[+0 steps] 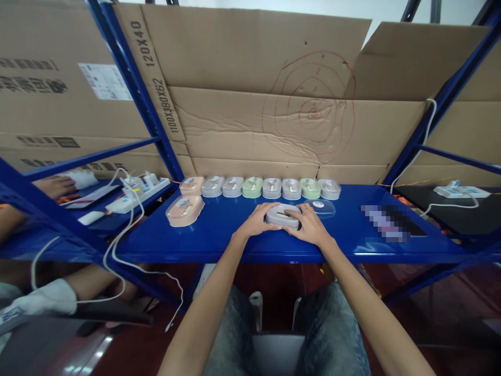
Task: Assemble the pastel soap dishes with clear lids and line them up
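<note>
Your left hand (256,222) and right hand (311,225) both rest on a grey case (282,216) that sits on the blue shelf (235,240), near its front edge and about midway along it. Your left fingers curl over the case's left end and your right fingers lie over its top and right end, so the case is clasped between the two hands. Touching your right hand on its far side lies a clear lid (321,207), flat on the shelf.

Farther back, along the cardboard wall (274,125), stands a row of small cases (260,187) side by side: pink at the left, then grey, green, grey, green and grey. A larger pink case (185,210) lies alone to the left of your hands, nearer than the row. To the right of your hands a blurred flat item (389,222) lies on the shelf.

On the neighbouring shelf to the left, a white power strip (136,196) lies with white cables (117,245) trailing down, and another person's hand (55,187) rests there.
</note>
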{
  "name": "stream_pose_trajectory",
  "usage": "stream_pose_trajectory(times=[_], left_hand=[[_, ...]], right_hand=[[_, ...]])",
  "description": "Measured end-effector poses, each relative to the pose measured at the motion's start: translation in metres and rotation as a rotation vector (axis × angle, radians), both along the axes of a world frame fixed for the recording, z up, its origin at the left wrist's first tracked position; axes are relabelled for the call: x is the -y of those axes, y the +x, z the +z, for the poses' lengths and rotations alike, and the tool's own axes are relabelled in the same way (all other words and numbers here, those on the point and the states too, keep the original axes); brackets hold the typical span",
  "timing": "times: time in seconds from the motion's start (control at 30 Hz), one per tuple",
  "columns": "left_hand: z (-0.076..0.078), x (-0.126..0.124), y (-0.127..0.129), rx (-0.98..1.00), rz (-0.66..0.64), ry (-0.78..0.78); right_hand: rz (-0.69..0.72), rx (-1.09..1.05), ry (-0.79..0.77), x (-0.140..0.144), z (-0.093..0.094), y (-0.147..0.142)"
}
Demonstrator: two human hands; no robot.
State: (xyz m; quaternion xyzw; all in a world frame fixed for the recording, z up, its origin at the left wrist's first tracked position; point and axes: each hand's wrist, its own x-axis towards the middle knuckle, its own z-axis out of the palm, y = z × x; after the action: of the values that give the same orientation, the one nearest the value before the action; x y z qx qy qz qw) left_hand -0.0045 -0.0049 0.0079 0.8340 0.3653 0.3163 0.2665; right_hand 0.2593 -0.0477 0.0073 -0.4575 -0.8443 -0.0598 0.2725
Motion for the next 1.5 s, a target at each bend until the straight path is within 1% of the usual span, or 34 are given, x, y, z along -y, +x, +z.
stream_pose_trajectory(times=[0.3, 0.57, 0.67, 0.73, 0.8, 0.9, 0.97, 1.03, 1.1, 1.2, 1.3, 1.4, 1.5], left_hand=[[0.003, 0.003, 0.000, -0.034, 0.005, 0.020], [-0.003, 0.000, 0.002, -0.108, 0.016, -0.006], [-0.004, 0.000, 0.003, -0.123, 0.034, -0.008], [-0.003, 0.000, 0.003, -0.115, 0.038, -0.003], [-0.002, 0.001, 0.003, -0.106, 0.045, -0.002], [-0.001, 0.002, 0.003, -0.090, 0.071, -0.004], [-0.001, 0.003, 0.002, -0.072, 0.106, 0.000], [-0.001, 0.003, 0.002, -0.051, 0.151, 0.006], [-0.001, 0.003, 0.002, -0.029, 0.193, 0.011], [-0.003, 0.001, 0.001, -0.005, 0.223, 0.011], [-0.005, 0.000, 0.000, 0.002, 0.209, 0.004], [-0.006, -0.002, 0.000, -0.002, 0.178, -0.002], [-0.004, -0.001, -0.001, -0.011, 0.151, -0.005]], right_hand=[[0.024, 0.034, -0.008, 0.001, 0.001, 0.001], [0.020, 0.046, -0.020, 0.000, -0.001, 0.002], [0.037, 0.013, -0.022, 0.002, 0.000, -0.001], [0.033, -0.052, 0.012, 0.002, 0.001, -0.001], [-0.038, -0.163, 0.085, -0.001, 0.000, 0.004], [-0.273, -0.287, 0.195, -0.008, -0.004, 0.024], [-0.413, -0.246, 0.201, -0.013, -0.009, 0.041], [-0.471, -0.157, 0.152, -0.016, -0.014, 0.055], [-0.474, -0.099, 0.107, -0.016, -0.017, 0.063], [-0.450, -0.059, 0.093, -0.015, -0.017, 0.065], [-0.411, -0.078, 0.079, -0.017, -0.019, 0.063], [-0.365, -0.136, 0.026, -0.020, -0.022, 0.064], [-0.360, -0.177, 0.010, -0.021, -0.023, 0.067]])
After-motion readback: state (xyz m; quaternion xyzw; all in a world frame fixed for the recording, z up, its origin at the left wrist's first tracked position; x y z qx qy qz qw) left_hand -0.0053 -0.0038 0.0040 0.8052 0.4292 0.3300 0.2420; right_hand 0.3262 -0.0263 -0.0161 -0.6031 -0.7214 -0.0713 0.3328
